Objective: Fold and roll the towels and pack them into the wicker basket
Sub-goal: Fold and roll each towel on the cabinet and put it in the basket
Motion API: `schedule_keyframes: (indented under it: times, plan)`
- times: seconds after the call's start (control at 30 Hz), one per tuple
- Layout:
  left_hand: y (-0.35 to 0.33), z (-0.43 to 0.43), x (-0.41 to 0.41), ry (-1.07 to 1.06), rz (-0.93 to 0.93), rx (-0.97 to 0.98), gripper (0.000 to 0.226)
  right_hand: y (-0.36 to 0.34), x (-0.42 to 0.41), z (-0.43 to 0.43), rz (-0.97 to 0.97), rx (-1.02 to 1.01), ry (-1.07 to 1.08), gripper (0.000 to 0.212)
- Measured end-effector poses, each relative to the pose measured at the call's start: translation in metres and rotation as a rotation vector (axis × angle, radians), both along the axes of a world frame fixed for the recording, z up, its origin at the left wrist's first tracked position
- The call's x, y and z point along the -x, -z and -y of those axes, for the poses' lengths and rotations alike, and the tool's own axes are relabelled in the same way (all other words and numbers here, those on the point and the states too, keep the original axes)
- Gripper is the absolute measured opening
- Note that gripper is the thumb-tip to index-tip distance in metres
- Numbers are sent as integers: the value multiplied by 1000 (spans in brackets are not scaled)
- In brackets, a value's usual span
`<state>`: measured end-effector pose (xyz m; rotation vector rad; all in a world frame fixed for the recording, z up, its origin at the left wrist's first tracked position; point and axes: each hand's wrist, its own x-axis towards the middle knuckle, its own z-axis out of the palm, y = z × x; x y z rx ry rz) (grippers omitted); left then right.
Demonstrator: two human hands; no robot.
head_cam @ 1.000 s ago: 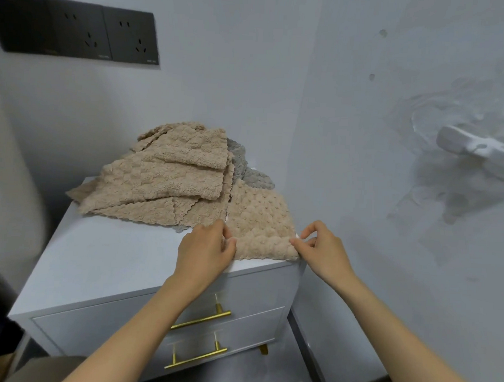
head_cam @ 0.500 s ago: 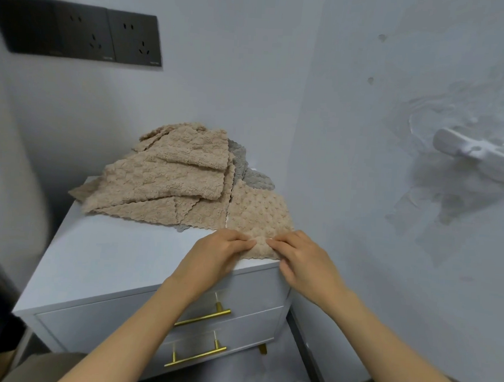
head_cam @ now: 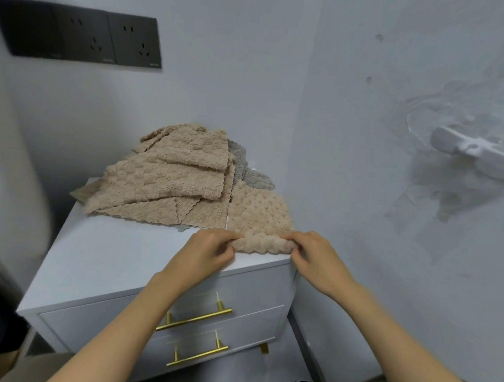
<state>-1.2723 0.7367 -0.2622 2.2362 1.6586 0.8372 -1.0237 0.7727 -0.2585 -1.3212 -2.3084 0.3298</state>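
Observation:
A folded beige towel strip (head_cam: pixel 258 214) lies on the right side of the white cabinet top (head_cam: pixel 119 251), its near end turned up into a small roll at the front edge. My left hand (head_cam: pixel 207 249) pinches the roll's left end. At the roll's right end, my right hand (head_cam: pixel 314 255) pinches it too. A pile of beige towels (head_cam: pixel 169 180) sits behind, with a grey towel (head_cam: pixel 254 176) showing under it. No wicker basket is in view.
The cabinet stands in a corner, walls close behind and to the right. Two drawers with gold handles (head_cam: pixel 194 319) face me. Black wall sockets (head_cam: pixel 86 36) hang above left. A white wall fitting (head_cam: pixel 477 156) sticks out on the right wall.
My hands first held the near corners wide apart, then came together at the edge. Now they sit apart again with the towel's near end rolled up between them.

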Motion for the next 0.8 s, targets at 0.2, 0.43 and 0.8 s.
schedule_keyframes:
  times: [0.2, 0.43, 0.8]
  plan:
    - [1, 2, -4, -110, 213, 52, 16, -7, -2, -3, -285, 247, 128, 15]
    - [-1, 0, -11, -269, 274, 127, 29, -13, 3, -2, -447, 384, 326, 13]
    - [1, -3, -19, -297, 69, -166, 7, -4, 13, -3, -191, -102, 291, 16]
